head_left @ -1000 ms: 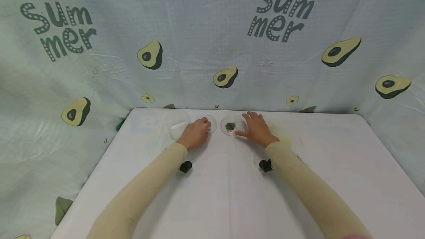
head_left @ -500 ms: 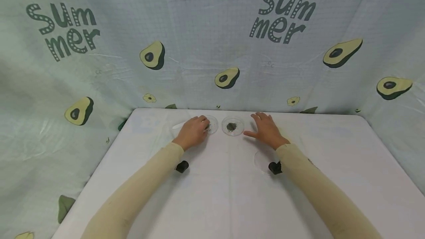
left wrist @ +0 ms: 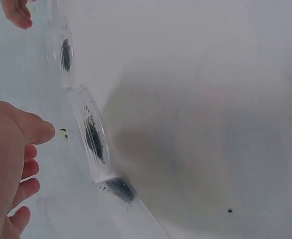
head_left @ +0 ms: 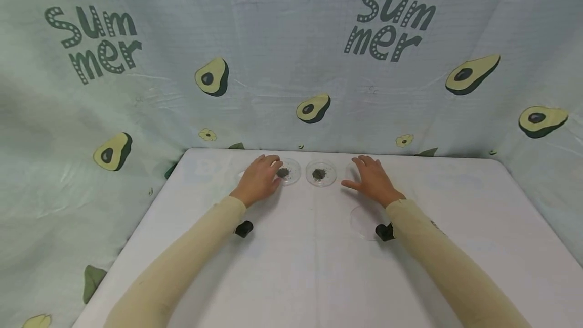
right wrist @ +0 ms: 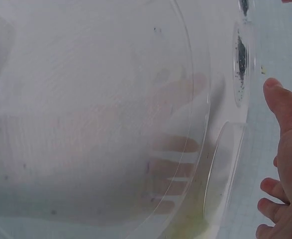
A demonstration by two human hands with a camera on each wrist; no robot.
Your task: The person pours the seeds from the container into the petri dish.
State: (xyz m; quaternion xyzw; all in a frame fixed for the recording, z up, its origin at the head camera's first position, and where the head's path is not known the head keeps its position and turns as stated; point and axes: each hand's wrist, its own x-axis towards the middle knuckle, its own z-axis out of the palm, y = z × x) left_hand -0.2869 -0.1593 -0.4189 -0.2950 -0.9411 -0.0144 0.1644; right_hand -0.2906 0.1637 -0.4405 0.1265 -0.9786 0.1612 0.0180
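Observation:
Two shallow clear petri dishes stand side by side at the far part of the table, the left dish (head_left: 293, 172) and the right dish (head_left: 321, 182), each with a small heap of dark green crumbly material. My left hand (head_left: 259, 178) hovers at the left dish's left side, fingers loosely bent and holding nothing; the left wrist view shows its thumb (left wrist: 39, 129) apart from the dish. My right hand (head_left: 374, 181) is spread to the right of the right dish, touching nothing visible. Beside it in the right wrist view lies a clear dish (right wrist: 225, 169) with no visible heap.
A large clear round dish or lid (head_left: 362, 222) lies near my right wrist. Black wrist cameras (head_left: 244, 229) hang under both sleeves. Partly behind my left hand is a transparent item (head_left: 239, 173), its kind unclear. A printed curtain (head_left: 273, 54) rises behind the table's far edge.
My left hand has drawn back leftward from the left dish, uncovering its dark heap. My right hand has moved right, away from the right dish. The dishes stay about where they were.

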